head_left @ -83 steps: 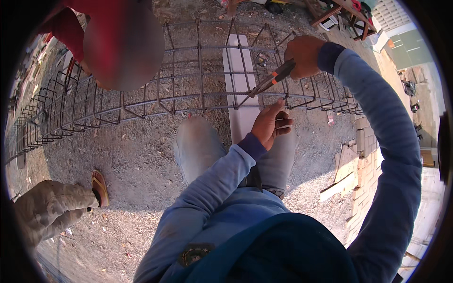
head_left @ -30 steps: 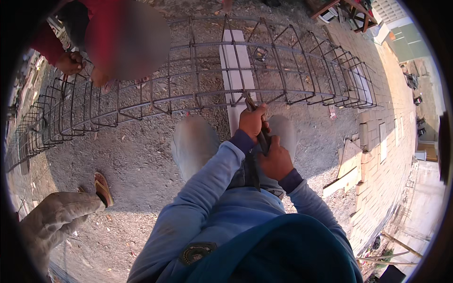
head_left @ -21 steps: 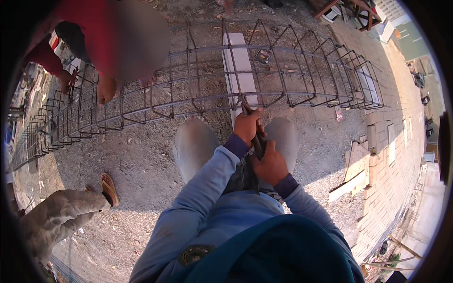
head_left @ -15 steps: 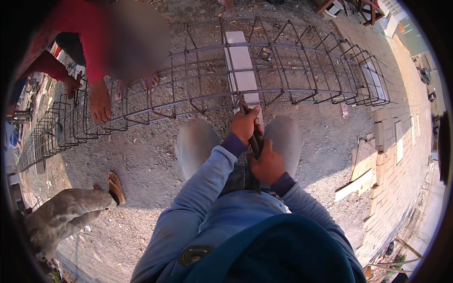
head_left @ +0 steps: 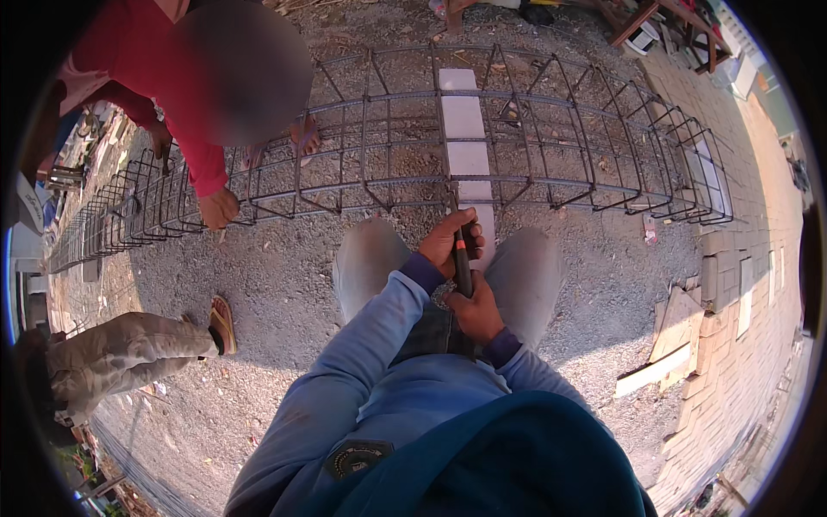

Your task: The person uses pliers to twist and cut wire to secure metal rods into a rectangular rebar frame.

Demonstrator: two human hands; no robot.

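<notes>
A long, dark-handled pair of pliers with orange marks lies between my hands, its far end close to the near bars of the rebar cage. My left hand is closed around the upper part of the handles. Lower down, my right hand is closed on the handle ends. The jaws are thin and partly lost against the bars, so whether they touch the steel cannot be made out. A row of white blocks runs beneath the cage just ahead of my knees.
At the left, a co-worker in a red sleeve has a hand on the cage. Another person's sandalled foot is on the gravel. Broken boards lie by the brick paving at right. A wooden stand is at the far right.
The view has shifted, so the cage sits lower and further right. The pliers have turned more upright in my hands, and my right hand sits lower. The co-worker's hand stays at the cage.
</notes>
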